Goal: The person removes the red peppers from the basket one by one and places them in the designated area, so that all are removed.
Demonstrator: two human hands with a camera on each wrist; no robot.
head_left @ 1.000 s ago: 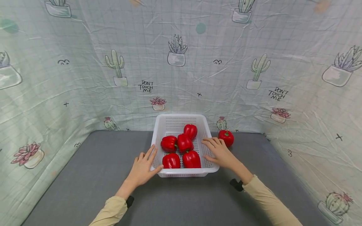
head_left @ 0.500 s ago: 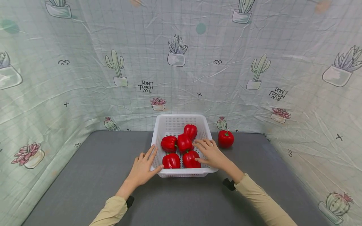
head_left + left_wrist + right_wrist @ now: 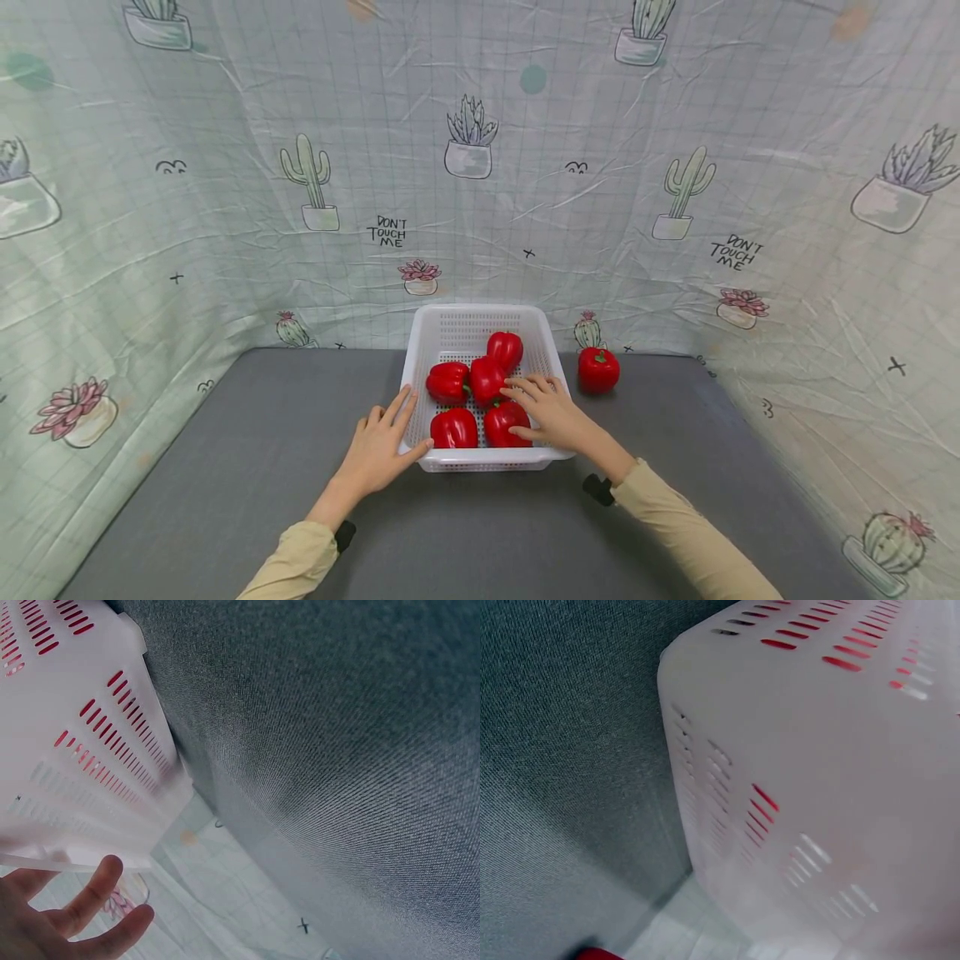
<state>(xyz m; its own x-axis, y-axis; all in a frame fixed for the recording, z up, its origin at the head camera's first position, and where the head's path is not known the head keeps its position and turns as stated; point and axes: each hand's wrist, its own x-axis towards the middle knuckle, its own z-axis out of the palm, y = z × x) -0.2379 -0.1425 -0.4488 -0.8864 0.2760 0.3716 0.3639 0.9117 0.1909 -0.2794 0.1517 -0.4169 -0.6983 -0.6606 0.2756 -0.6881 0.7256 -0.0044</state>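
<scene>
A white perforated plastic basket (image 3: pixel 457 457) holds several red bell peppers. My left hand (image 3: pixel 377 446) lies at its left front corner, fingers spread along the rim; in the left wrist view, those fingers (image 3: pixel 97 896) show beside the basket wall (image 3: pixel 52 697). Over the right rim reaches my right hand (image 3: pixel 557 417), its fingers lightly bent above the front right bell pepper (image 3: pixel 498 423) and near the middle bell pepper (image 3: pixel 486 380). Whether they touch either is unclear. The right wrist view shows the basket's outer wall (image 3: pixel 795 727), with the right hand out of sight.
Another red bell pepper (image 3: pixel 597 372) sits on the grey table (image 3: pixel 480 533), right of the basket and near the back edge. A cactus-print curtain (image 3: pixel 360 183) encloses the table at the back and sides.
My right hand has moved left, from beside the right rim to over the peppers at the front right. My left hand and the basket look unmoved.
</scene>
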